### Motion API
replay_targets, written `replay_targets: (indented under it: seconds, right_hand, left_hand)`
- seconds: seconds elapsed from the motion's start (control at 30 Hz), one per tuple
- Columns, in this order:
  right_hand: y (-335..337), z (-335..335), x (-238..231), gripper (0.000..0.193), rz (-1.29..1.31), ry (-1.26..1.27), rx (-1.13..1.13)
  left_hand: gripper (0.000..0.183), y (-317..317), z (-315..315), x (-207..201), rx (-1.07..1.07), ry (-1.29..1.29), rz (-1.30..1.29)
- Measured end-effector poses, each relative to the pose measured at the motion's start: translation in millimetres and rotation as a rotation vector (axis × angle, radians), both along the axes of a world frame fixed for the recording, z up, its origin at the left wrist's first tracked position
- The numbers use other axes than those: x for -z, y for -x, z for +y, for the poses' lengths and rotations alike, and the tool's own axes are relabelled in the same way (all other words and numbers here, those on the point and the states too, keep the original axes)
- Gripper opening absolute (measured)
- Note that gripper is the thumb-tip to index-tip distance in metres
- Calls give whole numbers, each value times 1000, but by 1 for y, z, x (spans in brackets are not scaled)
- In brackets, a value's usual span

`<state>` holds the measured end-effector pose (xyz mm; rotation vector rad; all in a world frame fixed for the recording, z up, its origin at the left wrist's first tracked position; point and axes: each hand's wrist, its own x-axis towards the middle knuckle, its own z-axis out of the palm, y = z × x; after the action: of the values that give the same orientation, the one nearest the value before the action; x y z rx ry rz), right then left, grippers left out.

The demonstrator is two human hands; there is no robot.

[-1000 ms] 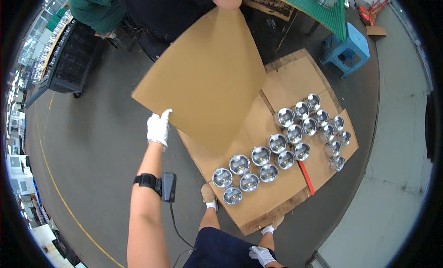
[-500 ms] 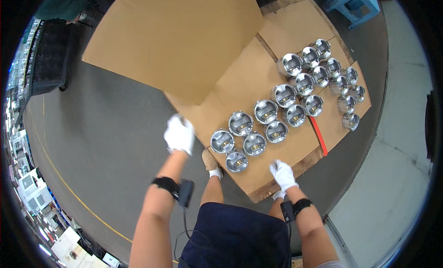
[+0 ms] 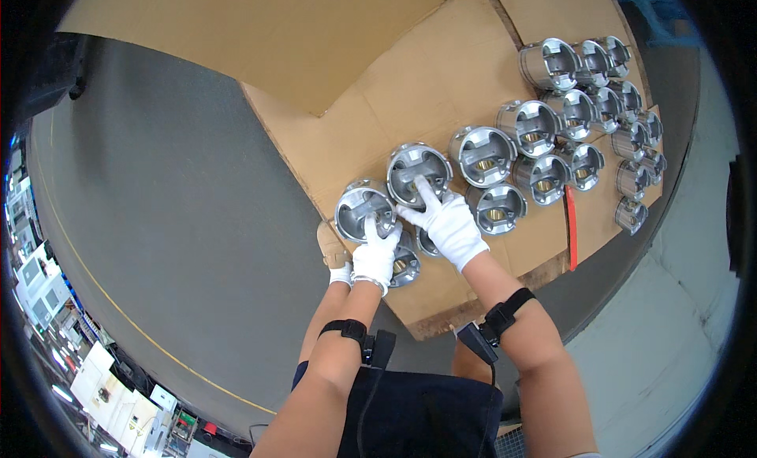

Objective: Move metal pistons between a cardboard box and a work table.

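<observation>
Shiny metal pistons stand in rows, hollow ends up, on flat brown cardboard [image 3: 378, 103]. My left hand [image 3: 374, 259], in a white glove, is at the nearest left piston [image 3: 352, 209], with fingers inside its hollow and gripping its rim. Just to the right, my right hand [image 3: 448, 228], gloved too, grips the neighbouring piston [image 3: 404, 173], its fingers reaching into the hollow and its thumb at the near side. Below my hands, a piston [image 3: 405, 267] and another one [image 3: 426, 242] are partly covered by the gloves. Both gripped pistons look upright.
A large raised cardboard sheet [image 3: 236, 40] hangs over the far left part. Several more pistons [image 3: 482, 154] spread to the right. A red strip [image 3: 572, 229] lies near the right edge. My shoe [image 3: 333, 245] is beside the cardboard's left corner. A blue stool [image 3: 658, 13] stands far right.
Both hands have moved in onto two neighbouring pistons at the left end and taken hold of them. Before, they were apart in the air. The view has come closer to the pistons.
</observation>
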<state>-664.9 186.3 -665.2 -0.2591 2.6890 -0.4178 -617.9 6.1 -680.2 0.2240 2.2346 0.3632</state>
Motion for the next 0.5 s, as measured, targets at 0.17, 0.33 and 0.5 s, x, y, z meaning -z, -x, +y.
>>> replay_targets:
  seconds: [0.17, 0.33, 0.5]
  right_hand:
    - [1, 14, 14, 66, -370, 46, 263]
    - [11, 10, 13, 55, -383, 153, 260]
    - [17, 11, 4, 42, -481, 166, 290]
  left_hand:
    - [64, 5, 22, -5, -735, -16, -252]
    - [56, -4, -11, 3, -230, -62, -44]
    - [37, 17, -40, -45, -52, -143, 39]
